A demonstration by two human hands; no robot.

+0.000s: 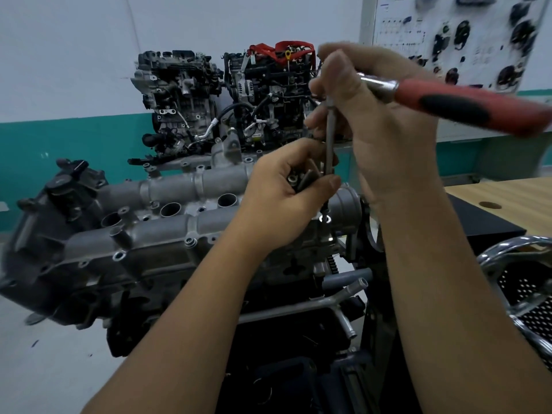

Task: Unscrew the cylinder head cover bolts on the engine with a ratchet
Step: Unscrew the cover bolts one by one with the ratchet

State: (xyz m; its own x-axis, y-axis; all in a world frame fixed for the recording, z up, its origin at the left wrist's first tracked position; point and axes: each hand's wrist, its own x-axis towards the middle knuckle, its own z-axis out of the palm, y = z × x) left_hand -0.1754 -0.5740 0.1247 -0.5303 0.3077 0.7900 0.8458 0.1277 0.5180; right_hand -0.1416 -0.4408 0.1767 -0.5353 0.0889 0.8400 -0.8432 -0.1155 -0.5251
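My right hand (385, 115) grips the red-handled steel ratchet (466, 106); my left hand (286, 198) clutches loose removed bolts (301, 179), steadying the extension over the grey aluminium cylinder head cover's (167, 225) right-end bolt (325, 218). Next: seat the socket squarely.

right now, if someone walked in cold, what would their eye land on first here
Probably the ratchet, its red and black handle jutting to the upper right, gripped at its head by the right hand with a thin extension bar pointing down at the grey cylinder head cover. Just below, the left hand holds several removed bolts. Behind, two more engines stand by the wall.
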